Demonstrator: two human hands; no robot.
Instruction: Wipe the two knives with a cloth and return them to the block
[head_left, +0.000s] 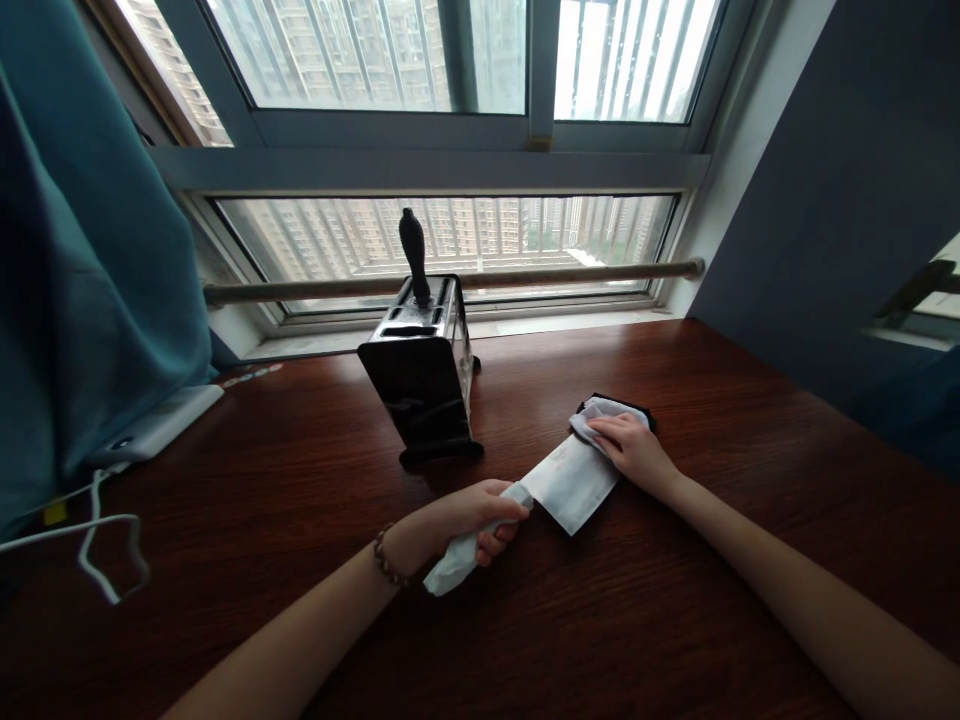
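Observation:
My left hand [480, 520] is closed round a handle-like end wrapped in white cloth [454, 565], low on the dark wooden table [675, 620]. From that fist a pale flat rectangular piece [574, 480], which looks like a broad blade, stretches to the right and lies on the table. My right hand [634, 445] rests on its far end, fingers laid flat over a crumpled white cloth [600, 410]. A small black object [646, 415] shows under that cloth; I cannot make out what it is.
A metal knife block [424, 370] with one black handle [414, 250] sticking up stands behind my hands. A white device [161, 420] and white cable [97, 530] lie at the left by a teal curtain [82, 280]. A window with a rail [450, 285] spans the back.

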